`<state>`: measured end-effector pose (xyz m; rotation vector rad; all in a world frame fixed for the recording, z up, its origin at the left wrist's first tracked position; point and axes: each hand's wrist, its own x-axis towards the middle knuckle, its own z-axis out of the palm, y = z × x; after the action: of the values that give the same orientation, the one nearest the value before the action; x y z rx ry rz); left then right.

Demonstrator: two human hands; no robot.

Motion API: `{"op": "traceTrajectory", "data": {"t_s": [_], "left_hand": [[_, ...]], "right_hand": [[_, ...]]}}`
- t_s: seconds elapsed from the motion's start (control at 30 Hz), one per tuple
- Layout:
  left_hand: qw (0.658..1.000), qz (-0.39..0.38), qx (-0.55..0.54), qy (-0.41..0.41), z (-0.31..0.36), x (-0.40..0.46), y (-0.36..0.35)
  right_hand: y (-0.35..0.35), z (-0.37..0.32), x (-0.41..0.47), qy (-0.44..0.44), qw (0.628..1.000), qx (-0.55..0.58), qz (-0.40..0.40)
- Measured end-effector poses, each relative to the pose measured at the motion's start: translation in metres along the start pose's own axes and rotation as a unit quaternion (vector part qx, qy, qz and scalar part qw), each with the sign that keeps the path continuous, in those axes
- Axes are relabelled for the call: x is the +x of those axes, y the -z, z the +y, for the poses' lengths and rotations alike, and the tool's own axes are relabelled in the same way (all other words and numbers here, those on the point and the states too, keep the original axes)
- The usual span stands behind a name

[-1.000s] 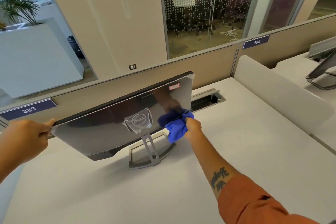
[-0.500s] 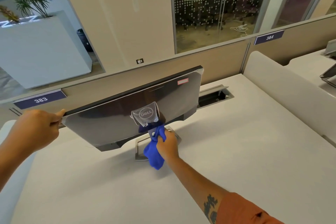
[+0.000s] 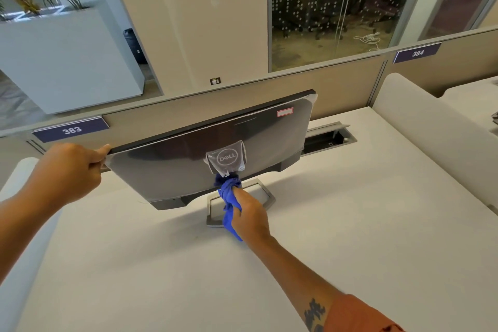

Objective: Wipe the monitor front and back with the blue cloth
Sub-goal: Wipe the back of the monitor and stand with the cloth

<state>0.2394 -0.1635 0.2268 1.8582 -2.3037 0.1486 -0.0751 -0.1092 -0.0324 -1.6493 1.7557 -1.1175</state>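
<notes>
While the left hand grips the monitor, the right hand presses the cloth.

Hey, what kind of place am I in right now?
Most likely an open-plan office. The white desk has a partition with numbered seat tags, 383 and 384, and a glass-walled meeting room lies beyond it.
</notes>
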Motion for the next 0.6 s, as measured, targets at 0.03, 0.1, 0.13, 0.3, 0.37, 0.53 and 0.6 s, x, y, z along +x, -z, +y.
{"op": "traceTrajectory", "data": {"t_s": [0.03, 0.1, 0.13, 0.3, 0.37, 0.53, 0.6], "left_hand": [[1.0, -0.001, -0.001, 0.001, 0.003, 0.0, 0.002], [1.0, -0.004, -0.002, -0.005, 0.007, -0.002, 0.006], [1.0, -0.004, -0.005, -0.01, 0.009, -0.003, 0.008], [1.0, 0.003, -0.013, -0.013, 0.016, -0.006, 0.013], [1.0, 0.003, -0.015, -0.011, 0.017, -0.006, 0.013], [1.0, 0.004, -0.023, -0.01, 0.02, -0.006, 0.015], [1.0, 0.0, -0.026, -0.014, 0.021, -0.007, 0.017]], "right_hand": [[-0.002, 0.006, -0.007, -0.02, 1.0, -0.012, -0.019], [-0.005, 0.02, -0.021, -0.069, 0.995, -0.031, -0.065], [-0.007, 0.027, -0.027, -0.077, 0.993, -0.041, -0.079], [-0.012, 0.034, -0.037, -0.098, 0.99, -0.047, -0.095], [-0.01, 0.025, -0.029, -0.105, 0.991, -0.019, -0.074], [-0.007, 0.003, -0.002, -0.094, 0.995, -0.003, -0.028], [-0.01, 0.004, -0.006, -0.103, 0.994, -0.009, -0.046]]}}
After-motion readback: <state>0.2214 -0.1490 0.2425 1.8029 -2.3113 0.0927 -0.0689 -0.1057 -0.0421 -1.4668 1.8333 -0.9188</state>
